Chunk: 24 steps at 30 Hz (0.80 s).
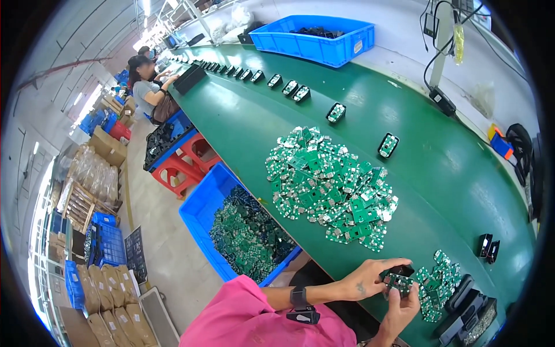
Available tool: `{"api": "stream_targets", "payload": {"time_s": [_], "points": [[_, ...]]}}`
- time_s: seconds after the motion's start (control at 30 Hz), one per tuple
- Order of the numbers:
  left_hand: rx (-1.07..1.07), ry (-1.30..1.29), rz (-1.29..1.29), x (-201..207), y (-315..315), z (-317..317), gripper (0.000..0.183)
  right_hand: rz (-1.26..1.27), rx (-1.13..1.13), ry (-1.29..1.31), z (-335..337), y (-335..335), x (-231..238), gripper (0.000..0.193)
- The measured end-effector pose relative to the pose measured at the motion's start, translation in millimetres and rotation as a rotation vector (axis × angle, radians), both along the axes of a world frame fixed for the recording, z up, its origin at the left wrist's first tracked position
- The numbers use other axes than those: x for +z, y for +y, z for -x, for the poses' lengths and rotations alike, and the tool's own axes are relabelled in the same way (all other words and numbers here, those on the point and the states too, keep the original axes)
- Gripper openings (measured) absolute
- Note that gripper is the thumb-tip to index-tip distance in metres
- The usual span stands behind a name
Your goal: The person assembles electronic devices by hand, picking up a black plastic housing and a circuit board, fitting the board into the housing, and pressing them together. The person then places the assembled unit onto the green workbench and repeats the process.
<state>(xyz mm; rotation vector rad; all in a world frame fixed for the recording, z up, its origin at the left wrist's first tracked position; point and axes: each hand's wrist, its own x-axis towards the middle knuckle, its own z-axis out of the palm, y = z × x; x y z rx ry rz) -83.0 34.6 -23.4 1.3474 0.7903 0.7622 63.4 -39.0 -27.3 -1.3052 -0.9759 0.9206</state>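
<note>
Near the table's front edge my left hand (365, 279) is closed around a small black plastic housing (403, 269). My right hand (403, 309) pinches a green circuit board (400, 282) against the housing's near side, thumb and fingers at its lower edge. My fingers partly cover both parts, so how far the board sits in the housing I cannot tell. A small pile of green circuit boards (439, 283) lies just right of my hands. Farther off spreads a large heap of the same boards (332, 185).
Housings fitted with boards (388, 146) run in a line down the green table (451, 191). Two black housings (489, 247) lie at the right. A blue bin of boards (199, 199) stands below the left edge; another blue bin (312, 46) sits at the back. A co-worker (147, 87) sits far left.
</note>
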Motion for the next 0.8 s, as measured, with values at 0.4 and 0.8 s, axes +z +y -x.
{"api": "stream_targets", "payload": {"time_s": [0.4,0.8], "points": [[0.06,0.093,-0.346,-9.1,-8.2,-8.5,0.057,0.212,0.057,-0.129,-25.4,-3.7,-2.3,0.028],[0.175,0.03,-0.395,-8.2,-10.4,-16.0,0.056,0.297,0.079,-0.55,-5.3,-4.0,55.2,0.026]]}}
